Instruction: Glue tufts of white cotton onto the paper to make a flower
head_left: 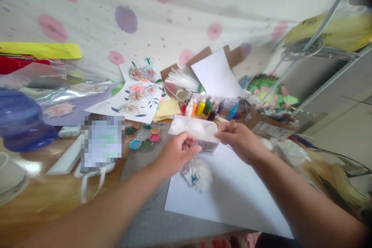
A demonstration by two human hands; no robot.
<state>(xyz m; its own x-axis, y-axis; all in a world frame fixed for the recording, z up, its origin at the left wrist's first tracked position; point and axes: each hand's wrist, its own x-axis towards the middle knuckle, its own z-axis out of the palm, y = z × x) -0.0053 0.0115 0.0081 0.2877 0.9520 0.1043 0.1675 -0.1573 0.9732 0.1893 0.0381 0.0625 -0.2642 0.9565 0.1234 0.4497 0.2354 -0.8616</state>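
Observation:
Both hands hold a small white paper box (195, 131) above a white sheet of paper (232, 197) on the desk. My left hand (176, 153) pinches the box's near left edge, fingers closed. My right hand (238, 139) grips the box's right end with closed fingers. Just below the box, a crumpled clear plastic wrapper (197, 174) with something white inside lies on the sheet.
A row of small coloured paint bottles (203, 106) stands behind the box. A paint palette (145, 136) lies to the left, flower paintings (136, 99) behind it. A blue jug (21, 120) stands far left, a cardboard box (269, 126) with paper flowers right.

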